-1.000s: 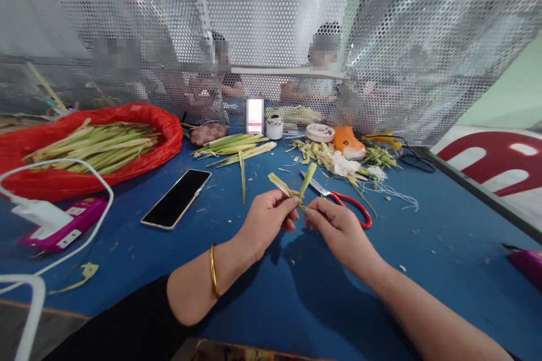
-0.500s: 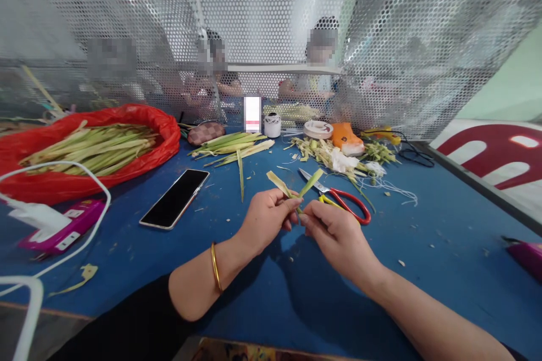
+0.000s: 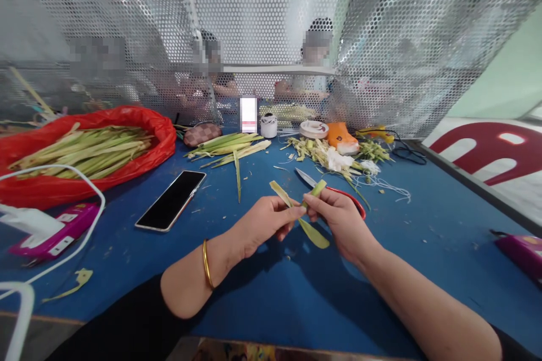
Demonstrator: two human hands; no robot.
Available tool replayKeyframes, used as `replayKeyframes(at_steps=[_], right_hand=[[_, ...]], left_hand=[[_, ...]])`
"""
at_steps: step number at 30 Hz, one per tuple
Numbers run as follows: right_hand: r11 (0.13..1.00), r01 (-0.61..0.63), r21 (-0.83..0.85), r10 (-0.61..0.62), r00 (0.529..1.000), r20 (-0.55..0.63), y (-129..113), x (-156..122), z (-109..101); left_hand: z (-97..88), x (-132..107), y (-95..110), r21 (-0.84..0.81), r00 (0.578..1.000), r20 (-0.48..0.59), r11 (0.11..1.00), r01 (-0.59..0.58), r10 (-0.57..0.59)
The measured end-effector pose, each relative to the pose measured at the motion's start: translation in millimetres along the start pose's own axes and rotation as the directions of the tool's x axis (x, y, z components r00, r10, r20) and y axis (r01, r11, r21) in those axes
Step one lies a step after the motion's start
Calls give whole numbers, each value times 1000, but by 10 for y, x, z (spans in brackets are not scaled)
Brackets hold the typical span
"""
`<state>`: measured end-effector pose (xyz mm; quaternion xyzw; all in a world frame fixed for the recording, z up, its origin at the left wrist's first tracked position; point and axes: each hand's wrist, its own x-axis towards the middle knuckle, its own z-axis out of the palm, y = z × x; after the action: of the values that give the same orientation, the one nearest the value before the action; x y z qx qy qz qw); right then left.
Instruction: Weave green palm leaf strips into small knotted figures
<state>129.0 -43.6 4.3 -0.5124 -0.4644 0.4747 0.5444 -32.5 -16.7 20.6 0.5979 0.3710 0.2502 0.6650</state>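
Over the blue table, my left hand pinches a flat yellow-green leaf strip between thumb and fingers. One pale end of the strip points up and away, and a wider end hangs down to the right. My right hand grips the green end of a leaf strip where the pieces cross, close beside my left fingertips. Whether it is one folded strip or two is hidden by the fingers. Scissors with red handles lie just behind my right hand, partly covered by it.
To the left are a red plastic bag full of long leaf strips, a black phone and a purple power strip. Behind lie more leaves, a thread spool, a tape roll and scraps. A perforated metal screen stands beyond.
My right hand has shifted from below the crossing up to the green end. The strip's wide lower end now shows between my hands. The view has turned slightly.
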Motion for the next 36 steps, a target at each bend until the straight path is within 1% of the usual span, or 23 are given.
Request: replayKeyframes(at_steps=[3, 5, 9, 11, 14, 15, 16, 17, 18, 19, 20, 21, 22, 23, 24, 25, 26, 27, 28, 29, 31, 34, 36], right_hand=[[999, 39, -10, -40, 997, -60, 22, -15, 21], [999, 42, -29, -45, 994, -104, 49, -15, 33], [999, 37, -22, -40, 990, -137, 84, -8, 50], [999, 39, -17, -41, 994, -103, 76, -4, 42], [998, 20, -61, -20, 1000, 3, 41, 24, -13], [996, 21, -86, -19, 1000, 19, 31, 43, -41], [994, 29, -108, -28, 1000, 8, 24, 66, -73], [991, 47, -124, -52, 998, -34, 21, 91, -105], [987, 78, -139, -92, 990, -102, 21, 114, -137], [978, 121, -169, -151, 972, -180, 22, 134, -164], [960, 173, -222, -226, 943, -244, 21, 147, -186], [926, 232, -298, -314, 910, -269, 18, 151, -197], [875, 292, -386, -399, 886, -235, 9, 145, -198], [811, 349, -469, -461, 876, -145, -3, 129, -188], [751, 405, -521, -482, 876, -14, -18, 104, -166], [712, 445, -543, -460, 880, 119, -33, 75, -137], [696, 470, -543, -428, 879, 212, -46, 44, -103], [698, 480, -531, -407, 877, 256, -55, 15, -70], [709, 479, -518, -400, 878, 264, -59, -11, -41], [725, 469, -504, -400, 883, 245, -57, -32, -18], [763, 429, -484, -394, 902, 178, -41, -60, 9], [813, 349, -466, -347, 933, 94, -7, -85, 26], [824, 339, -454, -348, 935, 67, 13, -93, 42]], left_hand=[[31, -9, 15, 108, 1000, -25, 994, -1, 3], [50, -10, 15, 156, 999, -49, 988, 15, -7], [66, -12, -8, 178, 999, -40, 984, 12, -5], [65, -19, -21, 154, 1000, -20, 988, 4, -1], [62, -31, -29, 111, 1000, 3, 993, 25, -25], [62, -34, -28, 96, 999, 2, 995, 38, -39], [63, -36, -25, 80, 999, -7, 995, 54, -53], [66, -37, -20, 65, 998, -20, 996, 67, -66], [69, -38, -14, 54, 997, -33, 996, 75, -73], [73, -38, -9, 50, 996, -41, 996, 80, -78], [80, -38, -4, 53, 996, -45, 995, 84, -81], [89, -38, -2, 66, 995, -47, 994, 88, -85], [99, -37, -5, 88, 995, -45, 992, 89, -85], [112, -36, -12, 120, 996, -45, 989, 85, -80], [127, -34, -24, 158, 996, -45, 984, 77, -70], [142, -32, -40, 196, 997, -44, 978, 65, -58], [156, -30, -58, 223, 998, -41, 973, 52, -44], [169, -28, -78, 238, 999, -34, 971, 37, -30], [179, -27, -96, 237, 1000, -20, 971, 20, -16], [186, -26, -111, 227, 1000, -4, 974, 3, -3], [192, -29, -126, 215, 1000, 27, 976, -18, 13], [191, -40, -117, 242, 999, 45, 970, -3, -8], [193, -49, -106, 248, 998, 51, 969, 14, -28]])
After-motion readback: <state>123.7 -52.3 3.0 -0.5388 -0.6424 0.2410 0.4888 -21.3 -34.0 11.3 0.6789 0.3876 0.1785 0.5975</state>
